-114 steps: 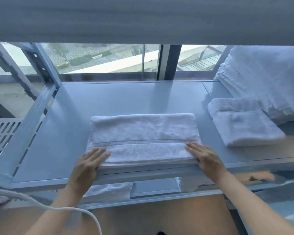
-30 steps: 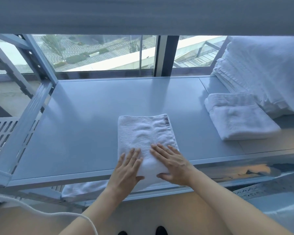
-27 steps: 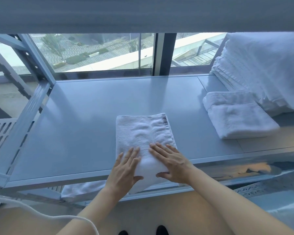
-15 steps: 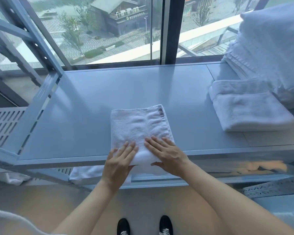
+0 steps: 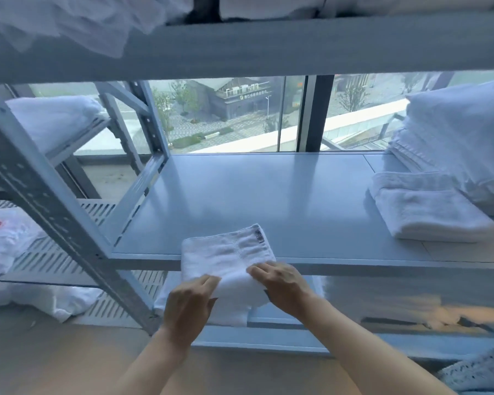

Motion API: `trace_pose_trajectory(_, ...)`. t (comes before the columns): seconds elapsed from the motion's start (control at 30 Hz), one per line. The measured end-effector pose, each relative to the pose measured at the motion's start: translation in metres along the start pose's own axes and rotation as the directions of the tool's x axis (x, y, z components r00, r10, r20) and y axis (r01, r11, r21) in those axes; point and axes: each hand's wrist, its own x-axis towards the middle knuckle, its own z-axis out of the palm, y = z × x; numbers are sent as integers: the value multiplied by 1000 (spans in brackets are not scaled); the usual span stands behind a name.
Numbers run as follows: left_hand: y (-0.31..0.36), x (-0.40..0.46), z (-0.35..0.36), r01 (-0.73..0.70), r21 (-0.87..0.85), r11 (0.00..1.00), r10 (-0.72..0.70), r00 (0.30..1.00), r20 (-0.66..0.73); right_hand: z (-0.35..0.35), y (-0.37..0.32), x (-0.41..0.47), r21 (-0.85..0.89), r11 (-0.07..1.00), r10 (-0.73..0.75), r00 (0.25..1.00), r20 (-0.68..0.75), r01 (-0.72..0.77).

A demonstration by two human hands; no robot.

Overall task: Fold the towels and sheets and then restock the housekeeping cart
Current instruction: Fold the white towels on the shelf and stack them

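Note:
A small folded white towel (image 5: 228,253) with a dark label at its far right corner hangs over the front edge of the grey metal shelf (image 5: 268,195). My left hand (image 5: 188,303) grips its near left edge, fingers curled over the fold. On the near right edge, my right hand (image 5: 280,283) holds the towel with fingers on top and thumb underneath. The near half of the towel is off the shelf, lifted in both hands.
A folded white towel (image 5: 428,215) lies at the shelf's right, beside a tall stack of white linen (image 5: 457,138). More linen sits on the top shelf (image 5: 69,21), a left rack (image 5: 52,121) and the lower shelf (image 5: 183,303). A slanted steel post (image 5: 54,218) stands at the left.
The long towel was folded into a small square, then pressed flat by both hands. Now both hands grip its near edge and have pulled it off the shelf front. The view has tilted up.

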Motion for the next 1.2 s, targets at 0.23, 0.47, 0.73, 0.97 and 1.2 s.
trace_pose_trajectory(0.23,-60,-117,-69,174,-65,983,-175,984,-12,22,-144,18,24,997,-70,997,41,69)
trace_pose_trajectory(0.47,-62,-160,-91,157,-120,980,-158,987,-2,10,-194,-10,-62,997,41,994,97,-35)
trace_pose_trajectory(0.73,-17,-119,-63,5,-220,975,-1,1000,15,-29,-156,-58,-124,971,213,974,79,-202)
trace_pose_trajectory(0.97,31,-35,-25,-144,-252,957,154,988,20,-51,-67,-81,-148,937,318,948,-8,-315)
trace_pose_trajectory(1.2,54,70,23,-182,-240,954,198,979,43,-65,44,-52,-151,926,341,939,-51,-345)
